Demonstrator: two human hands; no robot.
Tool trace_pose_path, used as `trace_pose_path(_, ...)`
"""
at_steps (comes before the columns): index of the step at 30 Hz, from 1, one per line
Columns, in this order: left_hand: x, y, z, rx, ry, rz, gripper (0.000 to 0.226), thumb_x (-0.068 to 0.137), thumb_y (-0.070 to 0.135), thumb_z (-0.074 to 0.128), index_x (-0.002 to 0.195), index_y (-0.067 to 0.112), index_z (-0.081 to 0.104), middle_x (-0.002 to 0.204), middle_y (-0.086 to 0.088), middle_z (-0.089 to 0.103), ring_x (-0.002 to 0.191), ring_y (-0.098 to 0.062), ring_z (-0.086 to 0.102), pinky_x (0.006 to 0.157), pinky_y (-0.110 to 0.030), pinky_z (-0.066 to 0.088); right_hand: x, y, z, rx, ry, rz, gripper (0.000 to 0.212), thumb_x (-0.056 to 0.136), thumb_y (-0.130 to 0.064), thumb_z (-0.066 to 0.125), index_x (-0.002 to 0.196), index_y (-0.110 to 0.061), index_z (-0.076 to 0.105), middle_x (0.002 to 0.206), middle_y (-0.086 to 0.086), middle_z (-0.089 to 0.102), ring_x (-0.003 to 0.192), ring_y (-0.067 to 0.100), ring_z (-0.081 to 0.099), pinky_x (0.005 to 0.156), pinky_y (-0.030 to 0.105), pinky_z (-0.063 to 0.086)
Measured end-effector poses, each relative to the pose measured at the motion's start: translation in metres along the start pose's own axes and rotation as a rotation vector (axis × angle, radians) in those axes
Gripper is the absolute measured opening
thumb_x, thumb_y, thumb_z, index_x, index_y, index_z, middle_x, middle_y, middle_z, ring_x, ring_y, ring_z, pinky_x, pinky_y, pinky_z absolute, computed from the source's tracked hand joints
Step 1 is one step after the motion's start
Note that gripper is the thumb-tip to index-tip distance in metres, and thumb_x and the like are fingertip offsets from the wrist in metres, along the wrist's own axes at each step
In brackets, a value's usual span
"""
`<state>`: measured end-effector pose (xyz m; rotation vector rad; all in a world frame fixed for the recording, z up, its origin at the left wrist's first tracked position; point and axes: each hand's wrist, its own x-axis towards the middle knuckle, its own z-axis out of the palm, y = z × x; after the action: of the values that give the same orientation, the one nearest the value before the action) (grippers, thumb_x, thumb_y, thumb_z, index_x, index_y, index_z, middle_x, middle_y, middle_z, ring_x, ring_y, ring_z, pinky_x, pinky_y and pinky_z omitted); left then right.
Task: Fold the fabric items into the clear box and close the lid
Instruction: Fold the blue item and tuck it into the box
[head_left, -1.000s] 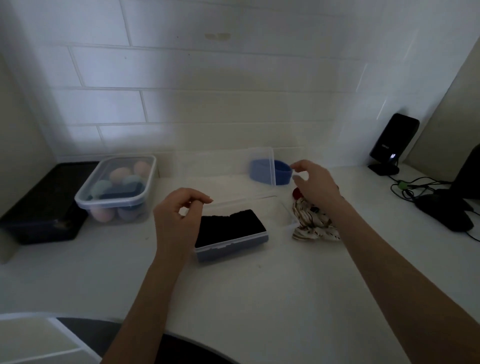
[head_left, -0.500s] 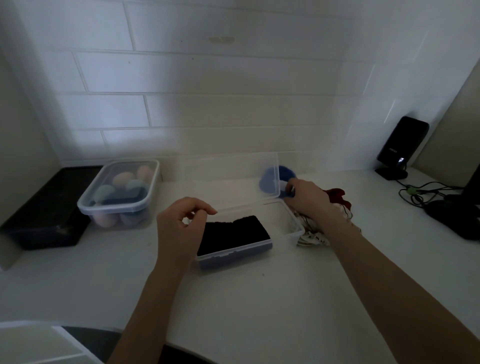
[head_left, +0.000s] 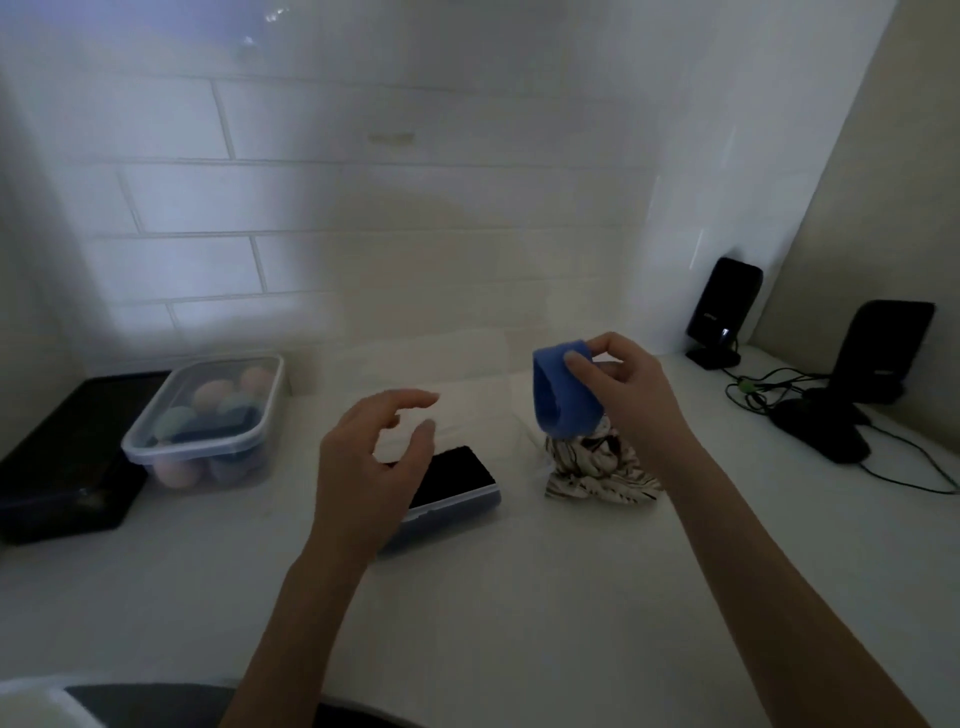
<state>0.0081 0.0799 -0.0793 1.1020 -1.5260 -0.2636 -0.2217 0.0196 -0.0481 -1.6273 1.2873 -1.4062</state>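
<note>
The right hand pinches a blue fabric band aloft; the left hand hovers open, empty. Folded carelessly, it probably springs open, jamming the clear box lid.

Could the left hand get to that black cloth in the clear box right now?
Probably yes. The left hand hovers open and empty just above the black cloth, the clear box has no lid over it, and nothing lies between them.

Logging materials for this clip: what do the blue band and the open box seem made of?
Blue band: soft matte fabric, probably stretchy knit; it hangs as a limp loop from the right hand. Open box: clear, slightly glossy plastic; dark contents show through its wall.
</note>
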Motion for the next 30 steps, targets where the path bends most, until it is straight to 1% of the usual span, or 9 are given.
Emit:
trace_pose_path(5, 0.004, 0.033, 0.038, -0.074, -0.351, -0.005, 0.075, 0.071, 0.056, 0.062, 0.138, 0.034, 0.033, 0.132, 0.028, 0.039, 0.120, 0.008, 0.040, 0.098, -0.006, 0.033, -0.022, -0.021, -0.009, 0.244, -0.259, 0.077, 0.022, 0.080, -0.032, 0.063, 0.093, -0.015, 0.062, 0.077, 0.007, 0.074, 0.069, 0.021, 0.070, 0.062, 0.032, 0.055)
trace_pose_path(7, 0.006, 0.041, 0.054, -0.169, -0.459, -0.071, 0.088, 0.071, 0.048, 0.071, 0.142, 0.032, 0.022, 0.132, 0.027, 0.034, 0.114, 0.016, 0.039, 0.092, 0.000, 0.033, -0.027, -0.025, -0.010, 0.358, -0.337, 0.104, 0.024, 0.083, -0.022, 0.060, 0.105, -0.012, 0.064, 0.084, 0.008, 0.074, 0.075, 0.022, 0.071, 0.064, 0.031, 0.059)
trace_pose_path(9, 0.006, 0.043, 0.069, -0.274, -0.460, -0.124, 0.080, 0.072, 0.034, 0.075, 0.136, 0.033, 0.028, 0.122, 0.028, 0.043, 0.105, 0.018, 0.046, 0.084, -0.002, 0.041, -0.031, -0.026, -0.013, 0.436, -0.378, 0.121, 0.029, 0.089, -0.009, 0.055, 0.118, -0.007, 0.060, 0.094, 0.009, 0.074, 0.084, 0.022, 0.072, 0.068, 0.030, 0.060)
trace_pose_path(13, 0.001, 0.038, 0.094, -0.457, -0.307, -0.223, 0.047, 0.077, 0.034, 0.071, 0.115, 0.034, 0.045, 0.113, 0.010, 0.061, 0.102, -0.007, 0.062, 0.081, -0.024, 0.055, -0.035, -0.017, -0.022, 0.421, -0.406, 0.101, 0.043, 0.087, 0.005, 0.054, 0.127, -0.013, 0.055, 0.114, 0.006, 0.070, 0.102, 0.021, 0.068, 0.086, 0.032, 0.057)
trace_pose_path(17, -0.004, 0.036, 0.105, -0.476, -0.302, -0.261, 0.016, 0.085, 0.022, 0.063, 0.099, 0.027, 0.056, 0.099, -0.001, 0.067, 0.086, -0.014, 0.068, 0.069, -0.020, 0.056, -0.036, -0.006, -0.029, 0.368, -0.321, 0.049, 0.054, 0.084, 0.007, 0.059, 0.128, -0.024, 0.054, 0.122, 0.003, 0.067, 0.109, 0.022, 0.066, 0.090, 0.034, 0.055)
trace_pose_path(20, -0.005, 0.033, 0.106, -0.466, -0.300, -0.273, 0.016, 0.086, 0.020, 0.062, 0.095, 0.034, 0.057, 0.097, 0.001, 0.068, 0.088, -0.015, 0.068, 0.073, -0.024, 0.057, -0.036, -0.001, -0.029, 0.210, -0.238, 0.006, 0.048, 0.083, 0.000, 0.065, 0.118, -0.033, 0.060, 0.103, 0.009, 0.070, 0.095, 0.026, 0.066, 0.086, 0.037, 0.057)
trace_pose_path(23, -0.006, 0.032, 0.103, -0.499, -0.294, -0.271, 0.017, 0.088, 0.020, 0.059, 0.098, 0.033, 0.058, 0.101, -0.003, 0.068, 0.090, -0.015, 0.067, 0.076, -0.027, 0.057, -0.035, 0.004, -0.027, 0.180, -0.153, 0.079, 0.037, 0.082, -0.010, 0.070, 0.113, -0.027, 0.059, 0.088, 0.009, 0.063, 0.082, 0.022, 0.061, 0.076, 0.033, 0.053)
trace_pose_path(26, -0.009, 0.031, 0.101, -0.514, -0.315, -0.260, 0.016, 0.090, 0.018, 0.056, 0.101, 0.029, 0.059, 0.101, -0.007, 0.068, 0.090, -0.020, 0.067, 0.075, -0.030, 0.058, -0.037, 0.009, -0.027, 0.101, -0.268, 0.182, 0.036, 0.084, -0.026, 0.068, 0.118, -0.024, 0.058, 0.102, 0.008, 0.068, 0.091, 0.027, 0.066, 0.079, 0.037, 0.055)
trace_pose_path(30, -0.012, 0.030, 0.100, -0.567, -0.356, -0.286, 0.022, 0.092, 0.013, 0.053, 0.107, 0.028, 0.057, 0.105, -0.005, 0.067, 0.091, -0.019, 0.067, 0.075, -0.026, 0.057, -0.041, 0.012, -0.024, 0.129, -0.337, 0.198, 0.029, 0.088, -0.021, 0.064, 0.116, -0.022, 0.062, 0.112, 0.019, 0.066, 0.101, 0.042, 0.062, 0.090, 0.050, 0.051)
